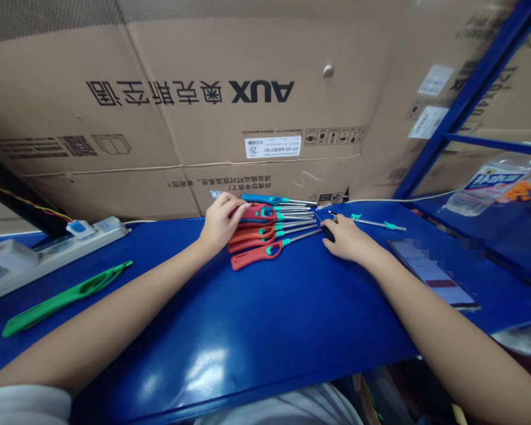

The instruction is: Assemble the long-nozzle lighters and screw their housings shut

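"What's at the left?"

"Brown corrugated cardboard [168, 136] starts there and spans the upper frame, its print upside down. Whether it's a whole box, I can't tell. Below, a white plastic power strip [59, 252] holds plugs, and a hollow green lighter case [66, 301] lies at lower left, glossy, long and tapered."

"And the left hand?"

"The left hand [223, 215] is at the centre, fingers bent over the rear ends of the long lighters [250, 258]. It touches them; I can't tell whether its grip is closed on one."

"How do those look?"

"They lie side by side in a stack at the middle of the frame, metal tubes pointing right. A blue lighter [254, 198] is farthest back, with red and orange ones in front. They have smooth plastic bodies, looped trigger openings, teal parts and thin, shiny tubes."

"And the right hand?"

"Just right of the tube tips, the right hand [347, 237] has its grip closed around a black handle [328, 231], mostly hidden by the fingers."

"Farther right?"

"A slim metal rod [375, 222] with teal plastic pieces lies beyond that hand. A flat phone [438, 277], its screen partly blurred, lies nearer on the smooth, shiny blue table [301, 319]."

"Any containers?"

"At the far right edge, a clear plastic bottle [469, 198] with a blue and white label, tipped over. Bright orange pieces [518, 192] show at its right end; inside or behind, I can't tell."
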Available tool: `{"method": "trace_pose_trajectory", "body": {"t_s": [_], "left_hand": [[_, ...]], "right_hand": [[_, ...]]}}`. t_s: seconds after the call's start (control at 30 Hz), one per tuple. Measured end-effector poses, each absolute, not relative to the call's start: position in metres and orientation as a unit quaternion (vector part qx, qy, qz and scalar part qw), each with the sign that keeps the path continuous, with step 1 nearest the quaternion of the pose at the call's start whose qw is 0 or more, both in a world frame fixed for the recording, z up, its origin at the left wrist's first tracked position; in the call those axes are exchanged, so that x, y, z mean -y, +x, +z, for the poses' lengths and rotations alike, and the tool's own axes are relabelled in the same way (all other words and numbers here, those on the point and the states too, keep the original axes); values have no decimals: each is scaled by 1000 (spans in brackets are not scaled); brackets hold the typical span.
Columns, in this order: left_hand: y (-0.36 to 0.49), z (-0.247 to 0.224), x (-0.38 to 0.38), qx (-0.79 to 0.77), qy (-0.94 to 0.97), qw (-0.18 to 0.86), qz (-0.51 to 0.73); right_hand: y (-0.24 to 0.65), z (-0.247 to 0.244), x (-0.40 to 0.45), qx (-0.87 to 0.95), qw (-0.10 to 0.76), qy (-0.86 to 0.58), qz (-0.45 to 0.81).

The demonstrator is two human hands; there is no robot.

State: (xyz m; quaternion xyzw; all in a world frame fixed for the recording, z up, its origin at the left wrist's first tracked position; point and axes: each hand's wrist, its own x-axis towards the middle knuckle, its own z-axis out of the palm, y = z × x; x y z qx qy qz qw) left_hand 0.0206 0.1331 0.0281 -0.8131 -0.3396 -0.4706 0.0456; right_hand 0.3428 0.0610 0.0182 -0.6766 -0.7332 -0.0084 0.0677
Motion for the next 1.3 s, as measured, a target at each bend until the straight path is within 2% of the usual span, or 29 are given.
{"method": "trace_pose_trajectory", "body": {"t_s": [0.2,0.47,0.93,1.3], "left_hand": [[7,12,-137,288,-874,53,-388],[-12,17,-135,237,-925,54,-293],[2,28,-66,297,-941,30,-157],[1,5,-73,300,-937,70,-162]], "right_hand": [[324,22,-55,809,135,-571,-41],[302,12,-53,881,153,-447,-16],[286,-1,-53,857,176,-483,-28],[285,-3,-54,841,189,-507,-13]]}}
